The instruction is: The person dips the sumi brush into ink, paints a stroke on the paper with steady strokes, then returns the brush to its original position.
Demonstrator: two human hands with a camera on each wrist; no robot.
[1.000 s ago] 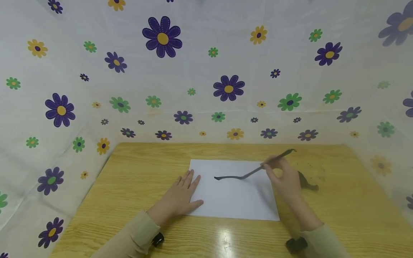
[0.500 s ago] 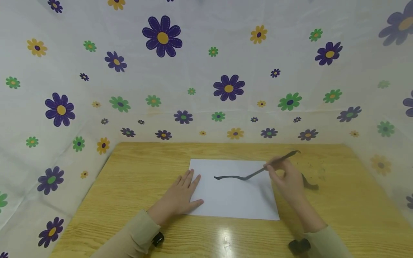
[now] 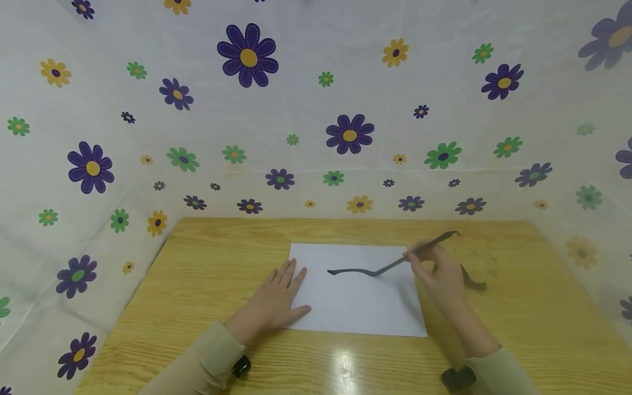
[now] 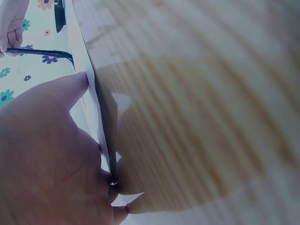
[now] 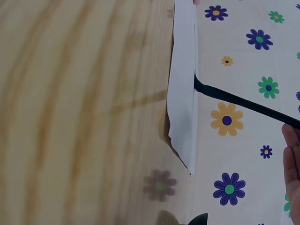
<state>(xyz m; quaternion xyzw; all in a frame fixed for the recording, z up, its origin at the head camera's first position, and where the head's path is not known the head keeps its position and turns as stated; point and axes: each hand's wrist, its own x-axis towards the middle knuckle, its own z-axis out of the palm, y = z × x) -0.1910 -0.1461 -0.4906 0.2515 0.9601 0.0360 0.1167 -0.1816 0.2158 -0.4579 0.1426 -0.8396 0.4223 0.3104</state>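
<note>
A sheet of white paper (image 3: pixel 355 307) lies on the wooden table, with a black wavy brush stroke (image 3: pixel 349 270) across its upper middle. My left hand (image 3: pixel 274 299) rests flat over the paper's left edge, fingers spread and thumb near the lower side. In my right hand (image 3: pixel 441 277), thumb and fingers pinch a dark calligraphy brush (image 3: pixel 393 264) by its handle. It leans to the upper right, its tip down at the right end of the stroke; a small loop tops the handle. The right wrist view shows the brush's bent tip (image 5: pixel 198 85) against the paper (image 5: pixel 183 103).
Partly hidden behind my right hand, a dark curved object (image 3: pixel 475 281) sits on the table (image 3: pixel 207 263). Small dark specks (image 3: pixel 475 253) mark the wood near it. A white flowered cloth (image 3: pixel 296 109) hangs around the table's back and sides.
My right hand and the brush have moved slightly right, and the black stroke reaches a little farther right. In the last half second they have hardly moved. My left hand has stayed put.
</note>
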